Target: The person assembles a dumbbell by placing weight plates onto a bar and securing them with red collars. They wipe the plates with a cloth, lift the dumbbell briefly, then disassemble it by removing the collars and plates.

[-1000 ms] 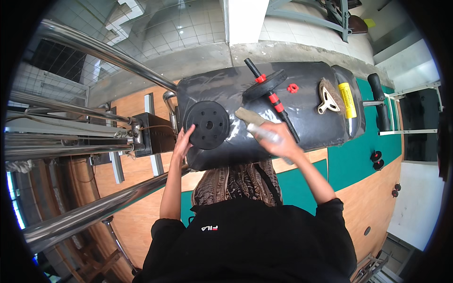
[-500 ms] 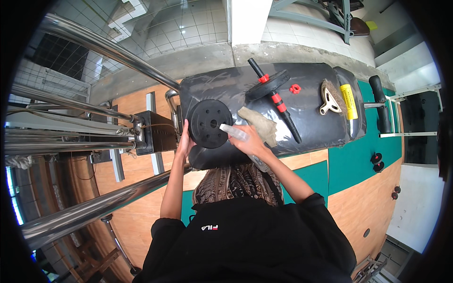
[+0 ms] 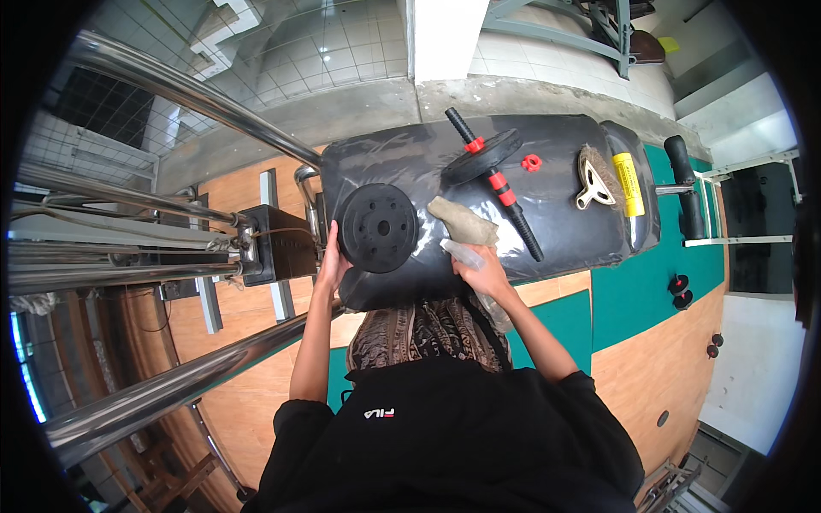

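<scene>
Left fingers (image 3: 334, 232) are set against the black plate (image 3: 379, 228), left of middle, grip unclear; a spray bottle (image 3: 495, 314) is held by the right hand (image 3: 484, 274). Writing is seen on the shirt (image 3: 453, 445) and yellow tube (image 3: 629, 185), right.

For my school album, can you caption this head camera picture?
Left hand holding a black weight plate, right hand gripping a spray bottle, over a padded bench.

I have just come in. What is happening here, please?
A person is at a black padded bench. Their left hand touches the left edge of a round black weight plate; the right hand holds a clear spray bottle near a beige cloth. Farther right on the bench lie a dumbbell bar carrying one plate, a loose red collar, a brush and a yellow cylinder.
</scene>
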`<action>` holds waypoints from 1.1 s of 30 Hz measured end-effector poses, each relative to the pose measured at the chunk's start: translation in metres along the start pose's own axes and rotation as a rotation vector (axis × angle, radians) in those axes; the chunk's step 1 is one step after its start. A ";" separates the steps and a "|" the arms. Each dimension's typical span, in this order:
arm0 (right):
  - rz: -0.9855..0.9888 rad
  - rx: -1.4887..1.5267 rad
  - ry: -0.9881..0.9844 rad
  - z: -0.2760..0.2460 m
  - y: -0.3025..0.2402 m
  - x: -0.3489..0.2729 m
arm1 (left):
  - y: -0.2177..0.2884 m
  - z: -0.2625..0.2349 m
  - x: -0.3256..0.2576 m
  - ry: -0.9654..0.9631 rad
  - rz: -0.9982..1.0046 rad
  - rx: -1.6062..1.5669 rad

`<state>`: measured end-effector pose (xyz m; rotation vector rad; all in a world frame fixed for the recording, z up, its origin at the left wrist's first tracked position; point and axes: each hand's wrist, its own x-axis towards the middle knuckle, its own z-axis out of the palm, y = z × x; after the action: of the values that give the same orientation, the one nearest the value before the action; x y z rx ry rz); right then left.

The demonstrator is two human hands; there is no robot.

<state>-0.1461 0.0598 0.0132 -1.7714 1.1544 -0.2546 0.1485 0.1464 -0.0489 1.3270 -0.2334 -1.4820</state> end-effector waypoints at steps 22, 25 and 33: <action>-0.047 0.157 0.402 -0.043 -0.026 0.010 | 0.006 0.011 -0.013 0.018 -0.016 0.048; -0.121 0.320 0.672 -0.086 -0.023 0.003 | 0.004 0.006 -0.011 -0.039 -0.037 0.027; -0.362 0.359 1.033 -0.163 0.022 0.049 | -0.003 0.012 -0.012 0.166 0.011 0.168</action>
<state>-0.2327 -0.0799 0.0630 -1.4956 1.3192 -1.6256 0.1350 0.1507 -0.0397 1.5730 -0.2609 -1.3579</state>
